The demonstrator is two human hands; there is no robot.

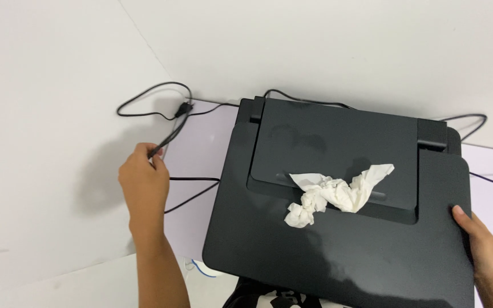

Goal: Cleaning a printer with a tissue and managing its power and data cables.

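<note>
**Q:** Two hands are at work; what does each do?

**A:** Nearest, the right hand (482,251) rests against the right edge of the black printer (338,228), thumb on the lid. Whether its fingers curl under the edge cannot be told. The left hand (142,183), further left, is closed around a black cable (169,136) that rises towards the wall.

**Q:** Where does the cable lie?

**A:** It loops against the white wall (58,85) behind the printer's left corner, with a small plug (184,108) at the loop. Another strand runs from below the hand towards the printer's left side.

**Q:** What sits on the printer?

**A:** A crumpled white tissue (335,194) lies loose on the lid, partly over the recessed panel.

**Q:** How is the cable best handled here?

**A:** Judging from the frame, the right hand should steady the printer while the left guides the cable gently, without jerking. The loop looks liable to snag, and the loose tissue may slide off if the printer tilts.
</note>
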